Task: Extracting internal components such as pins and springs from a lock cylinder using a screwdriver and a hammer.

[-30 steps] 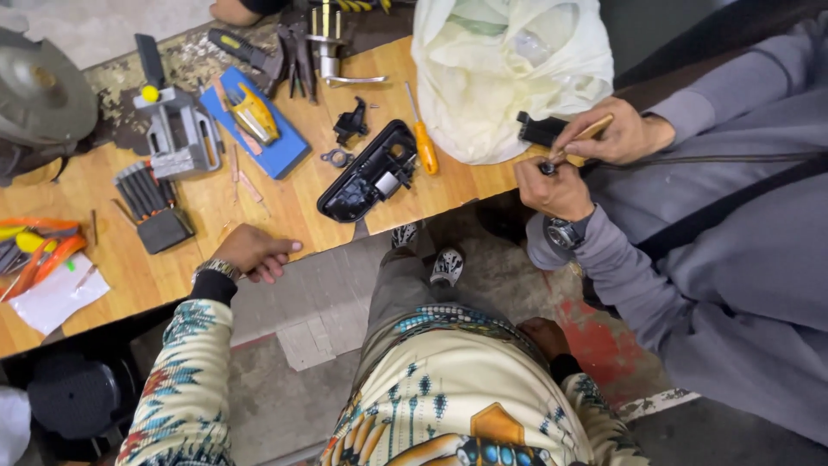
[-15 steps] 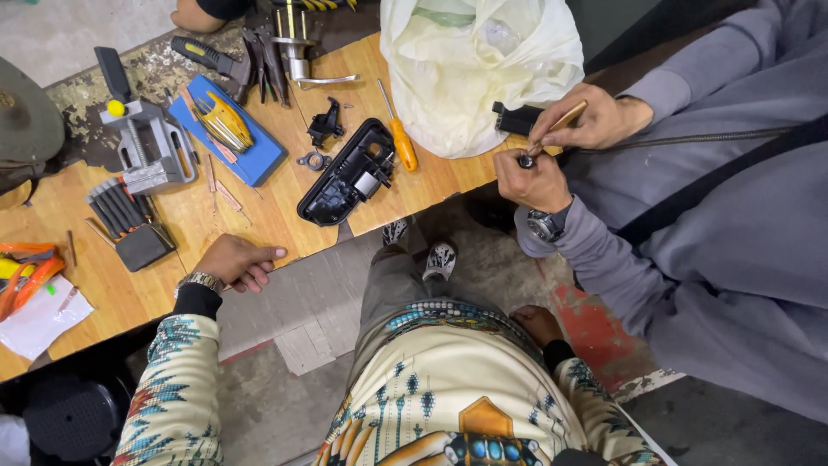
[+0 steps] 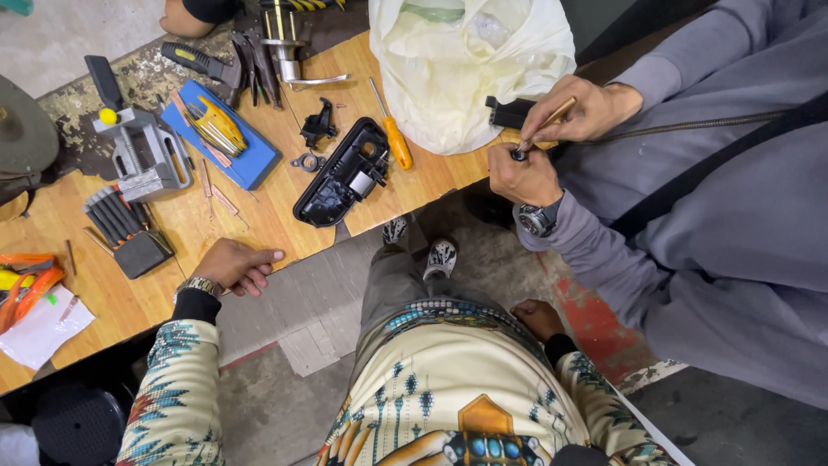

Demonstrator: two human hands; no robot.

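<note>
My left hand (image 3: 237, 263), with a wristwatch on the wrist, rests flat on the front edge of the wooden workbench (image 3: 259, 216) and holds nothing. Nearest to it on the bench are a black set of hex keys (image 3: 121, 226) and a black plastic housing (image 3: 342, 173). My right hand (image 3: 539, 318) hangs curled by my hip, above the floor, with nothing seen in it. Across from me a person in grey holds a small dark part (image 3: 517, 155) in one hand and a thin wooden-handled tool (image 3: 550, 116) in the other.
The bench also carries a grey vise (image 3: 142, 155), a blue tray with a yellow tool (image 3: 220, 129), pliers (image 3: 250, 60), an orange-handled screwdriver (image 3: 392, 129), a white plastic bag (image 3: 470, 65) and orange cutters (image 3: 26, 289). Another person's arm shows at the top edge.
The view has shifted slightly, so the bench sits further left in the picture. My left hand stays on the bench edge. The person in grey keeps both hands on the small part.
</note>
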